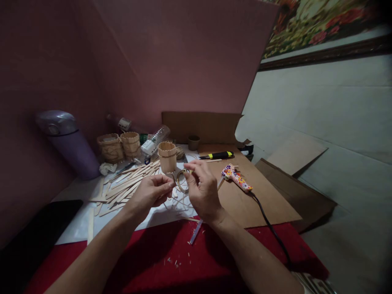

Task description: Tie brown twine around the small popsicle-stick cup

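Observation:
My left hand [157, 188] is closed in a pinch on a thin strand of twine. Opposite it, my right hand [202, 190] pinches a small loop of twine [181, 183] between thumb and fingers. Loose strands of the same twine hang below onto the white paper. Just beyond both hands stands an upright cup covered in craft sticks [167, 158], with a cord band around it. A ball of twine [179, 152] sits behind that cup, partly hidden.
Loose craft sticks [130, 185] lie left. Behind them are stick-covered cups [110, 149], a clear plastic bottle [157, 139] and a purple flask [69, 147]. A cutter knife [219, 155] and a corded glue gun [237, 178] rest on cardboard [260, 204]. A glue stick [196, 232] lies in front.

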Motion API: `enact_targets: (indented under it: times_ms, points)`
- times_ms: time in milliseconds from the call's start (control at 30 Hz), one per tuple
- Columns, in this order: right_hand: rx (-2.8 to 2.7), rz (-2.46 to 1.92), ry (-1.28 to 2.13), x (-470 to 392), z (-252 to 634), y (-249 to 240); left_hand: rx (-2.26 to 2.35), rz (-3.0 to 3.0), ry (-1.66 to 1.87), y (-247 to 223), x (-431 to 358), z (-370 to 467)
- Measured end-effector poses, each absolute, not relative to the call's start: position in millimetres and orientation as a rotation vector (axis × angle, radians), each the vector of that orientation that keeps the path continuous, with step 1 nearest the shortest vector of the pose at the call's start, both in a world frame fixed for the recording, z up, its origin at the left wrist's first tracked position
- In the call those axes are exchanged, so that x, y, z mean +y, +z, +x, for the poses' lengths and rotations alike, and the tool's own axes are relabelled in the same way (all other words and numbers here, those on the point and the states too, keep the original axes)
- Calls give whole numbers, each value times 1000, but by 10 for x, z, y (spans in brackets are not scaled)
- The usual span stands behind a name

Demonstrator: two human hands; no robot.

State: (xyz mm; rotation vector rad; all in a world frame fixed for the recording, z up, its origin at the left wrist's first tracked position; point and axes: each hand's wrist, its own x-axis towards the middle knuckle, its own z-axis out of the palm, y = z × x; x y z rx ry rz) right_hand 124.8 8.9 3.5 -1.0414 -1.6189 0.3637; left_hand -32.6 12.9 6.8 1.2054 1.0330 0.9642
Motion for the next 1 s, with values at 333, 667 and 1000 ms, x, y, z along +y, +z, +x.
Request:
enact_targets:
  times_ms: [333,667,1000]
  points:
    - [-1856,-1163,717,208,1242,-77,1156,1602,1163,-45,183,-291]
    - [-1375,-918,1318,252,1184,-183,1617,2289,1299,-6,94,-250]
    - [-1106,-953,1601,345,1277,-149,1561,2712,967,-165,11,-97]
